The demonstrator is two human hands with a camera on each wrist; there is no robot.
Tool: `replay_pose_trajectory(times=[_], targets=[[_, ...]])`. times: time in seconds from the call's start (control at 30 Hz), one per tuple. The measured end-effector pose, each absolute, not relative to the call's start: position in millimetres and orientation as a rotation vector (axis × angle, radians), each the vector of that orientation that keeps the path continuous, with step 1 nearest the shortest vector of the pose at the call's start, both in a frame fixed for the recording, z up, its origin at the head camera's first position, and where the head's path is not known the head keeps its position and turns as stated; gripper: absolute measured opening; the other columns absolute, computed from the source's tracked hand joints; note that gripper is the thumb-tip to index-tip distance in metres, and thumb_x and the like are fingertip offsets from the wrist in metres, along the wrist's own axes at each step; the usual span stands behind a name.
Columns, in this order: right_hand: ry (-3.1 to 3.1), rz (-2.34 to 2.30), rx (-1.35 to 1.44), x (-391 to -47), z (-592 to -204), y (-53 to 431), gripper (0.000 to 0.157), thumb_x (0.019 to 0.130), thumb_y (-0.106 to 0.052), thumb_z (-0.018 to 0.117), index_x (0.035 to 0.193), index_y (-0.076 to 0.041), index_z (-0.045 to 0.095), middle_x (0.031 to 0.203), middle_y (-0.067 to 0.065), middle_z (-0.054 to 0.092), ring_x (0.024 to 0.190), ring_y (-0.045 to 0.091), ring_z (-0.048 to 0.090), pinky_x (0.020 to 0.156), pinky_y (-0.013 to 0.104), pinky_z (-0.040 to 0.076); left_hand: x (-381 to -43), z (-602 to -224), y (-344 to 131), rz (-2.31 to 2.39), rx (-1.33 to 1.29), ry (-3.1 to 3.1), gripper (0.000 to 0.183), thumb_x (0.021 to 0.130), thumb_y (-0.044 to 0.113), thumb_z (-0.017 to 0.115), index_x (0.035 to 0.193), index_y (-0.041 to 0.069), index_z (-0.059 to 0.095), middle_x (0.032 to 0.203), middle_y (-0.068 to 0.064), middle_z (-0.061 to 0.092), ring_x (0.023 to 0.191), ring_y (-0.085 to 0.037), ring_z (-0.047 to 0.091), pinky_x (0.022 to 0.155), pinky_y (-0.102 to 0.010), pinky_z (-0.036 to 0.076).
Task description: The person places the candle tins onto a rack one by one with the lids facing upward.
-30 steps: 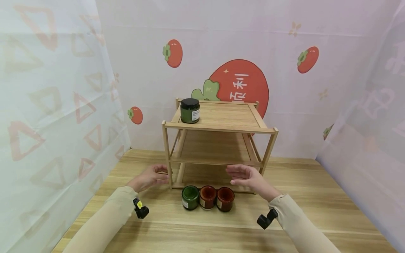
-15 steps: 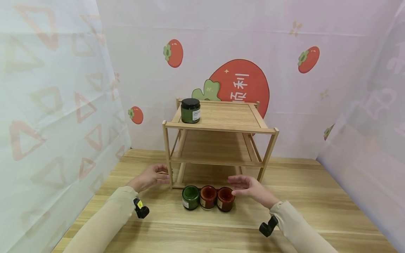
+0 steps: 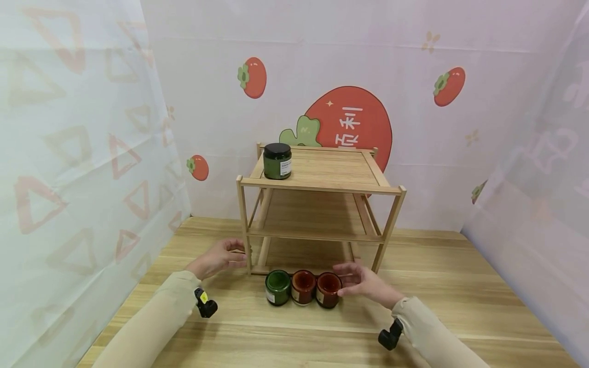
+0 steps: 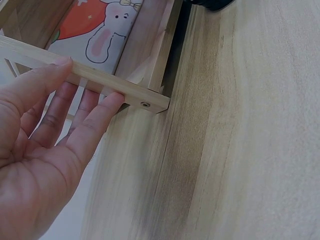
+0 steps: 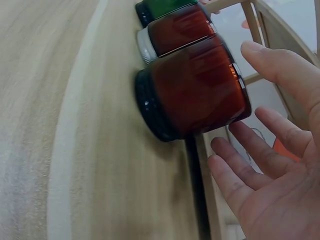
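Observation:
My left hand (image 3: 220, 258) holds the front left post of a wooden tiered rack (image 3: 322, 190), thumb on one side and fingers on the other in the left wrist view. My right hand (image 3: 364, 282) is spread beside the right-hand amber glass jar (image 3: 329, 290), thumb in front and fingers behind; in the right wrist view a gap shows between the hand and jar. A second amber jar (image 3: 303, 288) and a green jar (image 3: 278, 288) stand in line to its left, along the rack's front. All three appear upside down on their lids.
Another green jar (image 3: 277, 161) with a black lid stands upright on the rack's top tier at the left. The rack rests on a wood-grain table (image 3: 442, 286). Printed cloth walls (image 3: 207, 102) enclose the back and both sides.
My right hand has come down from before the lower tiers to the right-hand amber jar, its fingers now around the jar's side. My left hand and the jars have stayed put.

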State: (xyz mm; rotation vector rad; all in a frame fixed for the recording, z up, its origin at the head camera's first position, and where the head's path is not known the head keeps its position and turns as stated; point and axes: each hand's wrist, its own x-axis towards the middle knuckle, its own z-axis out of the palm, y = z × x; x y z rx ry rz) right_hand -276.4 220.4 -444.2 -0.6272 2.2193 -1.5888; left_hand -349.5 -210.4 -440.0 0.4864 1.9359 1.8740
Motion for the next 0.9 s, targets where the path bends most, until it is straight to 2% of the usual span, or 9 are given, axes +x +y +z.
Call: replay_pose_trajectory(times=[0.43, 0.73, 0.9], targets=[[2.185, -1.591, -0.648, -277, -458, 215, 0.070, 0.080, -0.010, 0.078, 0.134, 0.012, 0.041, 0.126, 0.023, 0.058, 0.112, 0.026, 0.061, 0.089, 0.021, 0.055, -348, -439, -210, 1.879, 0.469, 1.931, 0.028, 0.089, -0.002, 0.063, 0.111, -0.001, 0.045, 0.109, -0.008, 0.051, 0.096, -0.017, 0.059, 0.098, -0.043, 0.054], [2.217, -1.559, -0.587, -274, -460, 214, 0.073, 0.079, -0.010, 0.079, 0.135, 0.012, 0.040, 0.128, 0.023, 0.057, 0.118, 0.036, 0.057, 0.096, 0.028, 0.054, -348, -439, -210, 1.882, 0.467, 1.928, 0.026, 0.090, -0.004, 0.061, 0.111, -0.001, 0.044, 0.109, -0.009, 0.051, 0.095, -0.017, 0.059, 0.097, -0.042, 0.054], [2.226, -1.556, -0.584, -274, -461, 213, 0.072, 0.078, -0.011, 0.080, 0.135, 0.012, 0.040, 0.127, 0.022, 0.058, 0.118, 0.036, 0.056, 0.096, 0.026, 0.054, -348, -440, -210, 1.881, 0.461, 1.934, 0.026, 0.090, -0.005, 0.061, 0.111, -0.002, 0.045, 0.110, -0.009, 0.051, 0.096, -0.018, 0.059, 0.098, -0.043, 0.054]])
